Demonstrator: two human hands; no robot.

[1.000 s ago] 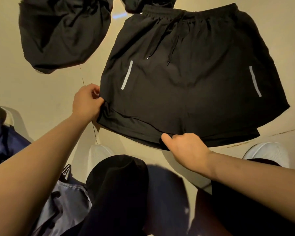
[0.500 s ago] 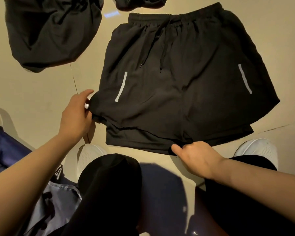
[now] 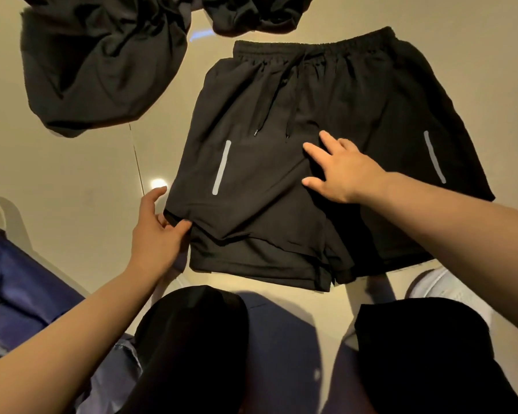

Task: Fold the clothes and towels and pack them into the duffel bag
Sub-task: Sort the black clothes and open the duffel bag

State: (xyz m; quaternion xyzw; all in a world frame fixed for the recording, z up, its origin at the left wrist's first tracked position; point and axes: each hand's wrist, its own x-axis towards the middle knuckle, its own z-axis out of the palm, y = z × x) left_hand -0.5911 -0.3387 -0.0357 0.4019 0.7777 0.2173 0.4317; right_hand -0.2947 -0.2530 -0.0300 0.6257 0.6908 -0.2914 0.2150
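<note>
Right hand [image 3: 341, 171] moved from the near hem to mid-shorts, now laid flat with fingers spread. Black shorts [image 3: 326, 115] spread on the floor. Left hand [image 3: 159, 231] pinching the left leg hem. Risk: the hem may bunch when folded unevenly.

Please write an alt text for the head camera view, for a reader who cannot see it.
Black shorts lie flat on a beige floor. The right hand presses flat on their middle, and the left hand grips the hem of the left leg. More dark clothes lie crumpled beyond.
</note>
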